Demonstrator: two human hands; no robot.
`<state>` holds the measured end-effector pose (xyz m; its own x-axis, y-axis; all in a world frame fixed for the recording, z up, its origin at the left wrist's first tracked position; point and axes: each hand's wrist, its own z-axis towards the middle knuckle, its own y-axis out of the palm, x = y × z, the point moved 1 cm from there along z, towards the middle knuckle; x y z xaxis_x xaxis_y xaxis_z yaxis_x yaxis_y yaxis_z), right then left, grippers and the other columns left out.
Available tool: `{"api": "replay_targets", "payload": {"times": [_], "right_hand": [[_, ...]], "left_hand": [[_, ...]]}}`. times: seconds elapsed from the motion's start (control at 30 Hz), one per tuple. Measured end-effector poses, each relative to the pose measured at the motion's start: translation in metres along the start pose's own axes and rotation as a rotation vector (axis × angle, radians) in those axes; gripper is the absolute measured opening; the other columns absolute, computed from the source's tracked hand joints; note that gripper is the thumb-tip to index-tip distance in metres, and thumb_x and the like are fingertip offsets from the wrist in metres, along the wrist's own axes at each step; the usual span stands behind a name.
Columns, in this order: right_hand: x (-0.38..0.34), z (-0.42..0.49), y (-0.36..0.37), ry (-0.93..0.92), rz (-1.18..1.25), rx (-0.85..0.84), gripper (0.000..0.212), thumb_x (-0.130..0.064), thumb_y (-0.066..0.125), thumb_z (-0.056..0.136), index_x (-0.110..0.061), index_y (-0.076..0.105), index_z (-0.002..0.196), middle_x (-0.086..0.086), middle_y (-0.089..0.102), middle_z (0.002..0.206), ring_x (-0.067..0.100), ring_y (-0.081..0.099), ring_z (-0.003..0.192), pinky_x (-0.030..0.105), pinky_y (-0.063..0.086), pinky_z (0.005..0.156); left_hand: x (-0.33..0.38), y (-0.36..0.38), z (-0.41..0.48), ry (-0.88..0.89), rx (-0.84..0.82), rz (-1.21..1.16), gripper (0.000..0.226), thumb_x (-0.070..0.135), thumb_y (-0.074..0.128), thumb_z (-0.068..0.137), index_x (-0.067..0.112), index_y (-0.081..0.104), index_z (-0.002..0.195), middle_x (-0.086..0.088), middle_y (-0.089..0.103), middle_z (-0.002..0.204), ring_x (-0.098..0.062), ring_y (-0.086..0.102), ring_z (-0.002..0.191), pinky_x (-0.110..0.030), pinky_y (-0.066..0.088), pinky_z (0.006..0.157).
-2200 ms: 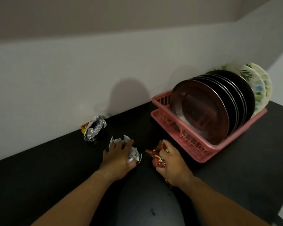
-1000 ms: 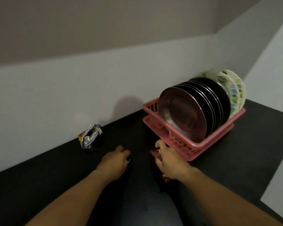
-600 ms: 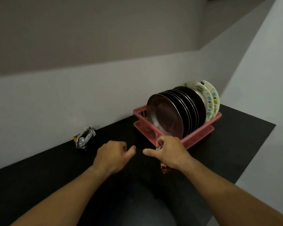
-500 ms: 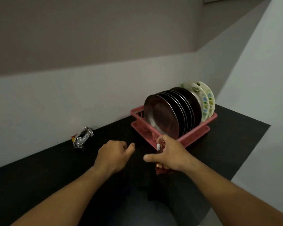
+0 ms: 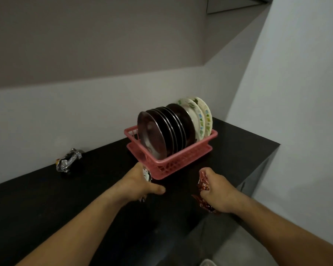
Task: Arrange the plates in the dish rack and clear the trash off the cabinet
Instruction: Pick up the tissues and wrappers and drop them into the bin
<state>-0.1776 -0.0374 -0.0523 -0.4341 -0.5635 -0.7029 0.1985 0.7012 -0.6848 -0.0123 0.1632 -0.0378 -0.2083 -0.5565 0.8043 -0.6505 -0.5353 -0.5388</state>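
A pink dish rack (image 5: 183, 160) stands on the black cabinet top (image 5: 37, 204) and holds several upright plates: dark steel ones (image 5: 161, 129) in front, white patterned ones (image 5: 200, 116) behind. My left hand (image 5: 138, 184) is closed around a crumpled white wrapper (image 5: 146, 174), just in front of the rack's near corner. My right hand (image 5: 217, 191) grips a crumpled red wrapper (image 5: 203, 186), held right of the rack near the cabinet's front edge. A silver foil wrapper (image 5: 67, 160) lies by the wall at the left.
Grey walls close in behind and on the right. The cabinet top ends at a corner (image 5: 275, 146) at the right, with grey floor (image 5: 229, 244) below it.
Both hands picked the wrappers up off the cabinet and drew back toward me and to the right. The view turned right, so the rack now sits farther away.
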Motion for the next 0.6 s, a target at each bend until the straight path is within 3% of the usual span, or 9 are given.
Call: {"api": "replay_targets", "payload": {"times": [0.07,0.13,0.2,0.3,0.37,0.5,0.6], "right_hand": [[0.024,-0.012,-0.018,0.009,0.022,0.061,0.037,-0.015,0.062,0.091,-0.030,0.044,0.119,-0.009,0.058,0.103,0.007,0.063,0.086,0.012,0.048,0.057],[0.044,-0.024,-0.035,0.002,0.095,0.127,0.026,-0.018,0.063,0.091,-0.032,0.049,0.109,-0.010,0.060,0.099,0.006,0.064,0.082,0.010,0.047,0.051],[0.062,-0.035,-0.049,0.011,0.190,0.178,0.021,-0.023,0.064,0.092,-0.032,0.051,0.106,-0.008,0.062,0.100,0.008,0.064,0.085,0.014,0.047,0.056],[0.091,-0.050,-0.066,0.029,0.315,0.231,0.011,-0.028,0.066,0.092,-0.030,0.058,0.098,-0.005,0.068,0.093,0.010,0.068,0.079,0.016,0.049,0.055],[0.108,-0.059,-0.071,0.043,0.412,0.237,0.005,-0.030,0.067,0.091,-0.029,0.064,0.094,-0.005,0.072,0.083,0.006,0.070,0.072,0.017,0.050,0.055],[0.140,-0.062,-0.064,0.118,0.543,0.261,0.004,-0.031,0.069,0.088,-0.029,0.065,0.090,-0.004,0.072,0.085,0.009,0.070,0.073,0.025,0.053,0.061],[0.166,-0.063,-0.052,0.199,0.687,0.208,0.010,-0.022,0.070,0.086,-0.026,0.064,0.094,0.008,0.072,0.094,0.024,0.073,0.078,0.038,0.060,0.063]], "left_hand": [[0.014,0.028,-0.011,0.022,-0.028,-0.031,0.062,0.018,0.083,0.065,0.041,0.044,0.107,-0.002,0.058,0.104,-0.015,0.066,0.081,-0.025,0.055,0.057],[0.029,0.057,-0.020,0.080,0.020,-0.104,0.047,0.008,0.074,0.074,0.034,0.050,0.105,-0.010,0.063,0.100,-0.016,0.067,0.068,-0.025,0.054,0.054],[0.044,0.083,-0.029,0.111,0.048,-0.159,0.033,0.008,0.069,0.081,0.029,0.052,0.101,-0.012,0.062,0.098,-0.017,0.068,0.064,-0.026,0.053,0.052],[0.062,0.123,-0.040,0.122,-0.015,-0.177,0.024,0.009,0.063,0.088,0.027,0.052,0.099,-0.004,0.058,0.109,-0.023,0.069,0.080,-0.036,0.060,0.061],[0.071,0.152,-0.047,0.124,-0.057,-0.144,0.018,0.011,0.060,0.091,0.027,0.053,0.097,-0.002,0.059,0.109,-0.024,0.070,0.081,-0.039,0.061,0.062],[0.078,0.205,-0.052,0.146,-0.036,-0.051,0.019,0.013,0.059,0.093,0.031,0.055,0.096,-0.005,0.065,0.092,-0.008,0.065,0.054,-0.022,0.051,0.048],[0.064,0.227,-0.049,0.092,-0.052,0.097,0.024,0.016,0.060,0.092,0.037,0.055,0.103,0.004,0.062,0.091,-0.004,0.065,0.059,-0.016,0.048,0.048]]}}
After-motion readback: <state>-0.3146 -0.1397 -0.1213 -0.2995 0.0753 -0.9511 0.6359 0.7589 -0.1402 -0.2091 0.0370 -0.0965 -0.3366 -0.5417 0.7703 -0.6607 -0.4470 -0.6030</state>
